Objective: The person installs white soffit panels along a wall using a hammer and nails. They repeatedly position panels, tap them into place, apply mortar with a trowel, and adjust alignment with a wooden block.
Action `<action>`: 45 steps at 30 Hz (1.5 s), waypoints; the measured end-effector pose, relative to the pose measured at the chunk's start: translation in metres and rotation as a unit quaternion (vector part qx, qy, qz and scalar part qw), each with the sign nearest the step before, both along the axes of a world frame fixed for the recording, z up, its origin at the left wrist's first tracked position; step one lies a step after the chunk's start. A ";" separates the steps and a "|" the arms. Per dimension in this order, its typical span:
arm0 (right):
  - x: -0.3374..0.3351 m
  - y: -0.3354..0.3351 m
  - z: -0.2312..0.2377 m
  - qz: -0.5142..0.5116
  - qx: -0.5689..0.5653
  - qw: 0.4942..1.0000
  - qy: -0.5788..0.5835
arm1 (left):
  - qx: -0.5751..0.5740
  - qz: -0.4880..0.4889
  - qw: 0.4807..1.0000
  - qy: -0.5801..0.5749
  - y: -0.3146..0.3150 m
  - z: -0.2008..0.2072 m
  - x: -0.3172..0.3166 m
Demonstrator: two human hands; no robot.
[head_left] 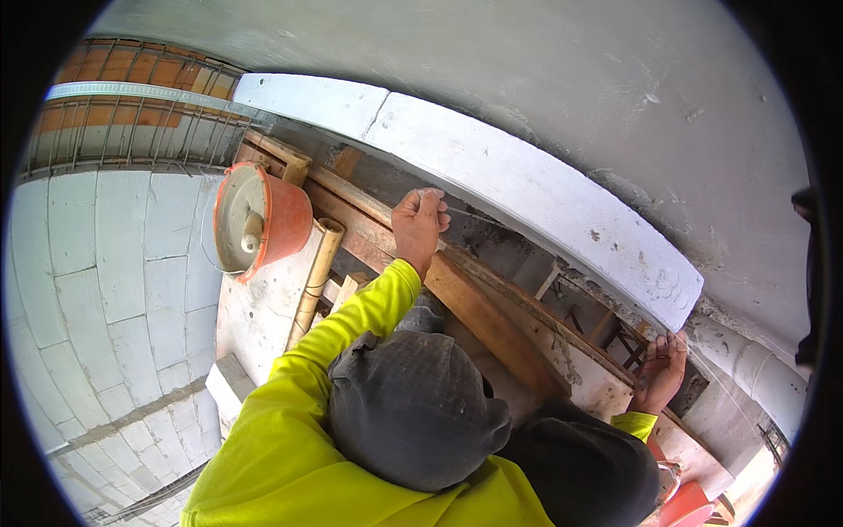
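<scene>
My left hand [421,226] is closed, with its fingertips pinched on a thin pale string [470,214]. The string runs along the lower edge of a row of long white blocks [527,193] set against the grey wall. At the row's right end, my right hand [661,373] has its fingers curled up at the bottom corner of the last block. A thin line passes by those fingertips and continues to the lower right; the grip on it is small and partly hidden. Both arms have bright yellow sleeves. A dark, cloth-covered rounded shape [417,408] hides part of the space between them.
An orange bucket [285,220] holds grey mortar and a rounded handle. Beside it are a bamboo pole [316,281] and wooden planks [492,321]. A long metal strip [132,90] crosses rebar at the left. A grey pipe [746,364] is at the right.
</scene>
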State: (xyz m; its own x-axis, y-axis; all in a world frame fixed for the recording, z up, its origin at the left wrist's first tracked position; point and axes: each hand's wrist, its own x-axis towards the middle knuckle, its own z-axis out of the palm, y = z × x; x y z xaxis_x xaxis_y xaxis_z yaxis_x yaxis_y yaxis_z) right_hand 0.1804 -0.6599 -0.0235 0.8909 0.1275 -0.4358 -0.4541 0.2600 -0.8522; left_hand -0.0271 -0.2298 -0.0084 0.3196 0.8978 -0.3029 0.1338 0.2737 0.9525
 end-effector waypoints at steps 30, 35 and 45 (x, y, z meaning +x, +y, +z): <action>0.038 0.403 0.118 0.625 -0.218 0.501 -0.558 | -0.192 0.101 0.976 0.009 0.112 0.007 0.024; -0.005 0.529 0.078 0.624 -0.227 0.557 -0.498 | -0.175 0.120 0.977 -0.004 0.119 0.015 0.021; -0.036 0.589 0.026 0.603 -0.174 0.659 -0.415 | -0.138 0.157 0.971 -0.115 0.142 -0.007 0.017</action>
